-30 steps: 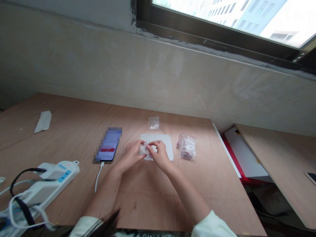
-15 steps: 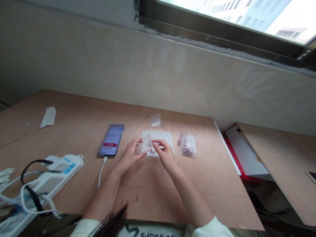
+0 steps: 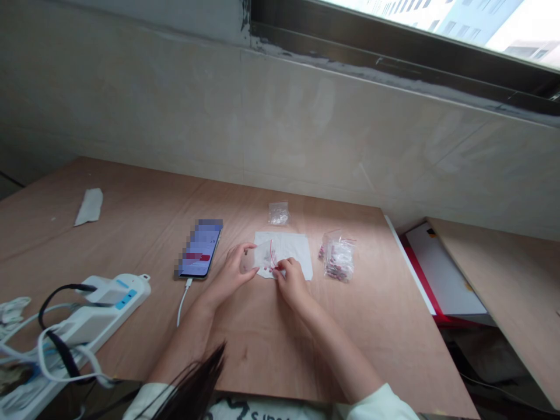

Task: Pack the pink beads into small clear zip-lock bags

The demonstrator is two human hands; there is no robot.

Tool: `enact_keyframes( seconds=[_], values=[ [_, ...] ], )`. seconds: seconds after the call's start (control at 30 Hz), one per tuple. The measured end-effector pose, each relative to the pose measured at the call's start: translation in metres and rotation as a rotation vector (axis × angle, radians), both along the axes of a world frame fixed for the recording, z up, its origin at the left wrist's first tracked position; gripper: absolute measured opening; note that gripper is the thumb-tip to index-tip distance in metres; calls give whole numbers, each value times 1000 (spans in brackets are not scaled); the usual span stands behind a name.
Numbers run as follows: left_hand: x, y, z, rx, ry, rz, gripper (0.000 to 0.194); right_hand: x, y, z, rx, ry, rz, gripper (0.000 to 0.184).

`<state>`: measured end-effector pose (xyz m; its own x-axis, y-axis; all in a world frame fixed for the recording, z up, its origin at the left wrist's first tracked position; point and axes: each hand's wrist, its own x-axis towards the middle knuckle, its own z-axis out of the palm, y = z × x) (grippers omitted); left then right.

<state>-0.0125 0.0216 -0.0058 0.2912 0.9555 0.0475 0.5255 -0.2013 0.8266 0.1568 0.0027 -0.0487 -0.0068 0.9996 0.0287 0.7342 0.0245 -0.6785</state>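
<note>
My left hand holds a small clear zip bag between thumb and fingers. The bag's red seal strip faces right and stands slightly above a white paper sheet. Close to that strip, my right hand is down at the front of the sheet, its thumb and fingertips pressed together. Small dark red pieces lie on the sheet by those fingertips, partly hidden behind the bag and hand. Whether the right fingers pinch one of the pieces is too small to tell.
Right of the sheet lies a pile of filled zip bags. Behind it is a stack of clear bags. A phone on a charging cable lies to the left. A power strip with tangled cables occupies the front left.
My right hand has moved down from the bag's red seal strip to the small red pieces on the sheet. My left hand keeps its hold on the bag. The view has shifted slightly.
</note>
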Motion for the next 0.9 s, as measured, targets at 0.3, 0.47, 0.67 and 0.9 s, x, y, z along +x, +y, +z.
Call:
enact_keyframes(
  seconds=[0.3, 0.47, 0.67, 0.9],
  values=[
    [5, 4, 1, 46, -21, -6, 41, 8, 2, -6, -4, 51, 44, 6],
    [7, 8, -3, 74, -25, -42, 42, 17, 9, 8, 6, 197, -69, 6],
    [14, 5, -4, 82, -100, -69, 38, 18, 19, 51, 129, 325, -128, 13],
    [18, 0, -12, -135, -306, -15, 42, 7, 20, 58, -14, 440, 2, 15]
  ],
)
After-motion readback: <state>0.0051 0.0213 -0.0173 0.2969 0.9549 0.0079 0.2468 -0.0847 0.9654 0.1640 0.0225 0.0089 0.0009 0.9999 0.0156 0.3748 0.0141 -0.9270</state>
